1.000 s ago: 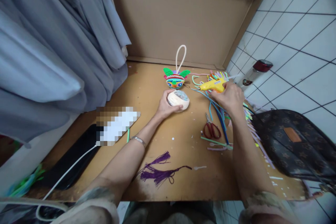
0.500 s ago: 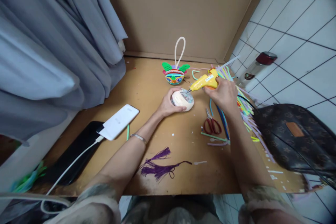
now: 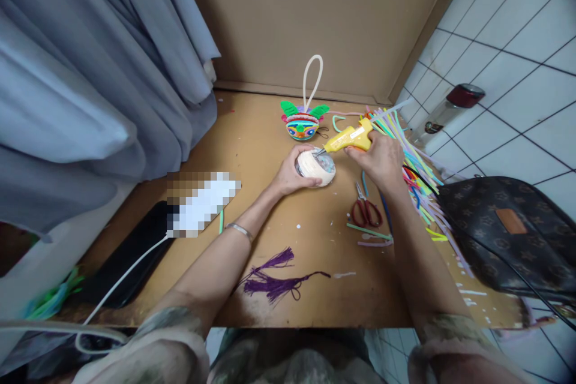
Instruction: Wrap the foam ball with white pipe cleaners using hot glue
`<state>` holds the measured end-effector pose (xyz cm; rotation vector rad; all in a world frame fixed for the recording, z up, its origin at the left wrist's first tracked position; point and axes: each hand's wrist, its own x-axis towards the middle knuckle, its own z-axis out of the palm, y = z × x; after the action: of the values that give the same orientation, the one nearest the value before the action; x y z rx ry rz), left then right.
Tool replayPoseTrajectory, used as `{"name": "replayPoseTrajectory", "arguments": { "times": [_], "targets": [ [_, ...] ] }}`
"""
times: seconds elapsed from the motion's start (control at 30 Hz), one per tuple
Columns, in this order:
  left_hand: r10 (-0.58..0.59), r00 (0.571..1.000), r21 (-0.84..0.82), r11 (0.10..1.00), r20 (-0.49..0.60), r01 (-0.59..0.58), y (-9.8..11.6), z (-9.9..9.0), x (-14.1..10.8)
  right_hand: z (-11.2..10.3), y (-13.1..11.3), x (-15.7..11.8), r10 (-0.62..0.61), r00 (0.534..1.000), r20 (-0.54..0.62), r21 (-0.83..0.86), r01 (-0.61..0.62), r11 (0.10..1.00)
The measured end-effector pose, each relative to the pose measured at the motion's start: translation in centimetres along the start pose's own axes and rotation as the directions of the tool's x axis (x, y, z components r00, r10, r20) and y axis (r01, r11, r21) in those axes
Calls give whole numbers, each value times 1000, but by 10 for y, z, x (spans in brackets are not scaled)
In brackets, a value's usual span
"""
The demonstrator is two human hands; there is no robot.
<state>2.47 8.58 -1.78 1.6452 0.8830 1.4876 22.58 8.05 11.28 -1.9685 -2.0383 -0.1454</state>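
My left hand (image 3: 292,173) grips a rounded cream-coloured ball (image 3: 320,176) with a bluish-grey patch on its top. My right hand (image 3: 381,159) is wrapped round the handle of a yellow glue gun (image 3: 348,138), whose metal tip points left and down at the top of the ball. Just behind the ball sits a colourful animal-head ornament (image 3: 301,126) with green ears and a white loop standing up. Red-handled scissors (image 3: 366,211) lie on the table below my right hand. Two purple tassels (image 3: 274,282) lie nearer the front edge.
Coloured pipe cleaners (image 3: 425,192) are heaped at the right beside a brown patterned bag (image 3: 508,240). A red-lidded bottle (image 3: 450,111) stands by the tiles. A white device (image 3: 202,204) with a cable and a black object (image 3: 130,258) lie left. Grey curtain (image 3: 90,72) hangs at left.
The glue gun's tip has shifted slightly left across the top of the ball. The whole view has moved a little. Both hands keep their hold.
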Motion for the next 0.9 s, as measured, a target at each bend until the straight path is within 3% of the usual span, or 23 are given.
{"name": "replayPoseTrajectory", "arguments": {
  "times": [0.67, 0.9],
  "targets": [
    [-3, 1000, -18, 1000, 9, 3, 3, 1, -1, 3, 6, 1, -34, 997, 75, -48, 37, 998],
    [24, 1000, -3, 1000, 14, -24, 1, 1, -1, 6, 5, 3, -32, 998, 47, -34, 34, 999]
  ]
}}
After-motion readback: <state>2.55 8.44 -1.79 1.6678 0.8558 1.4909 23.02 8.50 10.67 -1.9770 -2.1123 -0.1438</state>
